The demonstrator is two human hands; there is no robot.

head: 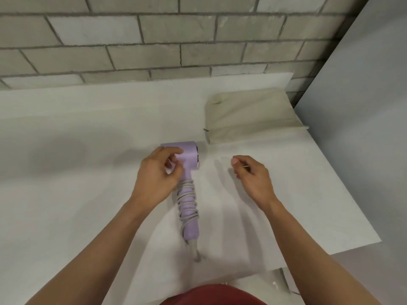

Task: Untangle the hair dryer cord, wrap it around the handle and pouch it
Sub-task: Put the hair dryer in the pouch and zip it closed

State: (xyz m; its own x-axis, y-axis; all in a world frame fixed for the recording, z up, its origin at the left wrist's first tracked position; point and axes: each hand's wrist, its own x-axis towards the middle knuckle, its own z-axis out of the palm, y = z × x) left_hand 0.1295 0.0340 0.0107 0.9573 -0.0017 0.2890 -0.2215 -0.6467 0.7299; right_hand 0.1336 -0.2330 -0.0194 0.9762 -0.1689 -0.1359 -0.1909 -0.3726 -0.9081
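Observation:
A lilac hair dryer (pixel 189 151) lies on the white table (pixel 88 150), head away from me and handle pointing toward me. Its grey cord (pixel 187 194) is coiled several times around the handle, and the cord's stub sticks out at the near end (pixel 196 249). My left hand (pixel 157 179) rests at the joint of head and handle, thumb and fingers curled onto the dryer. My right hand (pixel 251 175) hovers to the right of the dryer, apart from it, fingers loosely curled with nothing clearly in them. A beige cloth pouch (pixel 251 115) lies flat beyond the dryer, to the right.
A grey block wall (pixel 154 40) runs behind the table. A pale panel (pixel 363 106) stands along the right side. The table's right edge (pixel 343 186) slants toward me, and its near edge lies by my red-clothed body (pixel 211 296).

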